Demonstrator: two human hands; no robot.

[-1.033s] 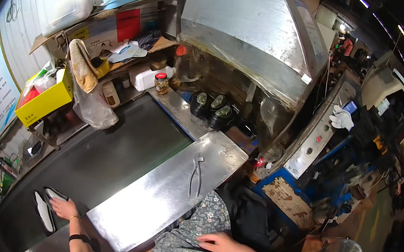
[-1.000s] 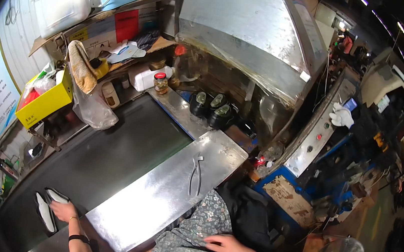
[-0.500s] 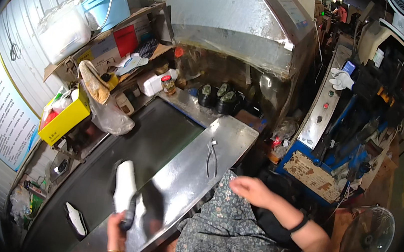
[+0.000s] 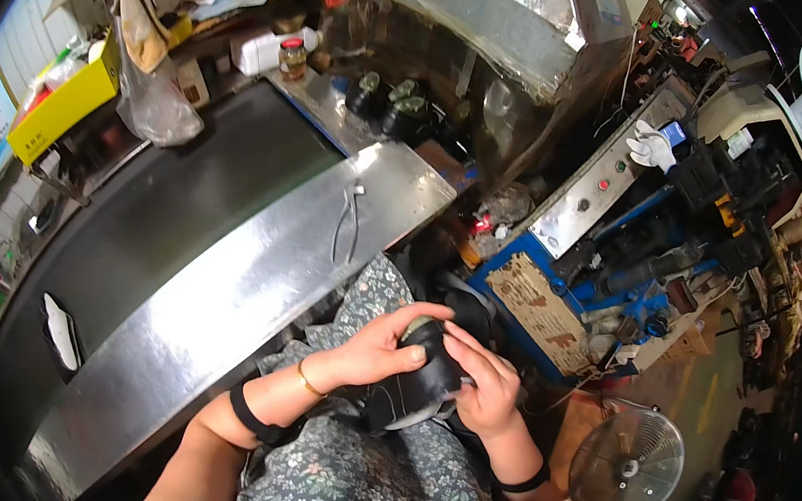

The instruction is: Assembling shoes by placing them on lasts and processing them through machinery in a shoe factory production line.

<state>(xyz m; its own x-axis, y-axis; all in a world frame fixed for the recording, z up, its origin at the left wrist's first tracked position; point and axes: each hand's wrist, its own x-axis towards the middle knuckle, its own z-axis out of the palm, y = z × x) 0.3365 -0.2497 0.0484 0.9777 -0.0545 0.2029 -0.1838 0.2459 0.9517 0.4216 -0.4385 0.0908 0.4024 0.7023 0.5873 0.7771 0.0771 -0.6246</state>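
A: What has just changed around the steel plate (image 4: 239,261)?

B: Half a second ago the left hand alone was carrying a white-faced black piece over the plate, and the right hand had nothing in it. Now a black shoe piece (image 4: 420,378), most likely the same one, is off the near side of the plate, above the person's lap, with both hands on it.

A: How do the hands stand?

B: The left hand (image 4: 384,349) is curled round it, thumb laid across the black surface and fingers over the top. The right hand (image 4: 484,386) closes on the opposite side with bent fingers. How hard either presses, the view cannot tell.

A: And the other piece?

B: The second shoe piece (image 4: 60,334) lies alone, white face showing, on the dark belt (image 4: 201,166) along the left side of the plate. The pincers (image 4: 348,229) rest on the plate itself, untouched.

A: So what does the change mean for the work?

B: It seems to have passed from one-handed carrying to two-handed handling of a single piece.
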